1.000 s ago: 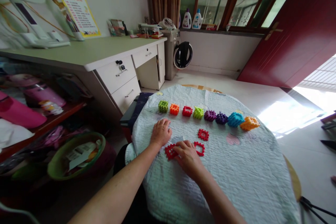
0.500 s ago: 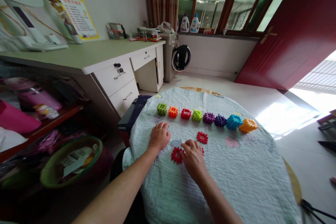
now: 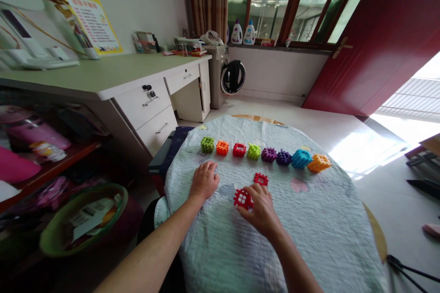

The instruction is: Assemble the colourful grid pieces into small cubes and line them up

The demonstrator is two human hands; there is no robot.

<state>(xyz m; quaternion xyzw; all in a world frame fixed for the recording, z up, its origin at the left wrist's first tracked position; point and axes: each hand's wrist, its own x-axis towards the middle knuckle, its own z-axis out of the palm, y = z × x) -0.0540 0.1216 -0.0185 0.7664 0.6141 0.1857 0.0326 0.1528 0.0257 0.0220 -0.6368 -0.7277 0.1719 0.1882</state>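
Note:
My right hand point(image 3: 263, 208) grips a red waffle block piece point(image 3: 242, 198) by its right side, thumb below and fingers above. Just beyond those fingers lies a second flat red piece point(image 3: 261, 178). On the cloth to the left rests my left hand point(image 3: 204, 181), fingers stretched out and holding nothing. Behind both hands runs a row of block cubes: a green cube point(image 3: 207, 144), an orange cube point(image 3: 222, 148), a red cube point(image 3: 239, 149), a lime cube point(image 3: 254, 151), then purple, dark violet, blue point(image 3: 301, 159) and yellow-orange point(image 3: 319, 163) ones.
A pale blue cloth point(image 3: 309, 229) covers the round table. To the left stand a white desk point(image 3: 137, 105) with a green top and a green basket point(image 3: 46, 238) of papers. A washing machine point(image 3: 216, 78) with its door open is at the back; a red door point(image 3: 364, 50) is at right.
My right hand has taken hold of a red piece and raised it slightly. My left hand stays resting on the cloth. The view has shifted a little.

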